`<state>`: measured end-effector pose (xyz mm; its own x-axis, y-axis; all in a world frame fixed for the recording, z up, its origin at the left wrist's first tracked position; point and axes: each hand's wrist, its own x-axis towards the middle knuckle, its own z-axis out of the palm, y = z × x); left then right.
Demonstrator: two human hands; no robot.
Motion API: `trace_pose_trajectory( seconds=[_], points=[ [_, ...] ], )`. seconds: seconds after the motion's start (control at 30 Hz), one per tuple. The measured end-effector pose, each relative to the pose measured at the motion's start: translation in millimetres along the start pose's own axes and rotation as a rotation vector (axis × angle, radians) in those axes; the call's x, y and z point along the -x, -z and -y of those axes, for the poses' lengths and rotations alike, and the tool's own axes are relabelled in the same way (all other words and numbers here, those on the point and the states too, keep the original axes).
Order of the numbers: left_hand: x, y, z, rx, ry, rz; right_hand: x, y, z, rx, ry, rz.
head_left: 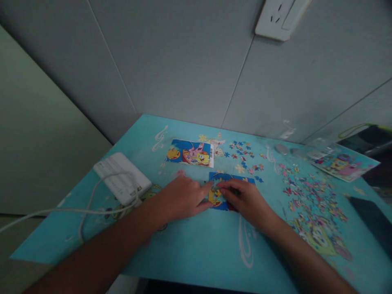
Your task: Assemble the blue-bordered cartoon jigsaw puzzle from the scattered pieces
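A partly assembled blue and yellow jigsaw puzzle [225, 206] lies on the turquoise table under my hands. My left hand [186, 196] rests at its left edge, with thumb and index finger apart and nothing between them. Over the puzzle's left part is my right hand [241, 198], thumb and index finger pinched together; whatever they hold is too small to make out. Behind the hands lies a picture card [191, 153] with cartoon figures. Loose blue and pink pieces [241, 153] are scattered behind the puzzle.
A white box-like device [122, 177] with a white cable sits at the left. On the right are a large spread of loose pieces [315, 196], another cartoon card [347, 165] in clear plastic and a dark flat object [372, 220]. A wall with a socket [280, 18] stands behind the table.
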<state>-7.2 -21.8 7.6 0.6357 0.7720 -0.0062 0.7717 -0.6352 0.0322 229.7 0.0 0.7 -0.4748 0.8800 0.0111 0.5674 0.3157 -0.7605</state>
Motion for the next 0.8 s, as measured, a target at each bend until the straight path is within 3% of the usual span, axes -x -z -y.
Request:
trace_pose_trajectory(
  seconds=[0.37,0.6,0.8],
  points=[
    [-1,1.9,-1,0.013,0.006,-0.005,4,8,4,0.211,0.134,0.084],
    [0,0.9,-1,0.010,0.010,-0.011,8,12,15,-0.126,-0.122,0.034],
    [0,-1.3,-1,0.018,0.008,-0.017,7,6,17,-0.283,-0.115,0.012]
  ],
)
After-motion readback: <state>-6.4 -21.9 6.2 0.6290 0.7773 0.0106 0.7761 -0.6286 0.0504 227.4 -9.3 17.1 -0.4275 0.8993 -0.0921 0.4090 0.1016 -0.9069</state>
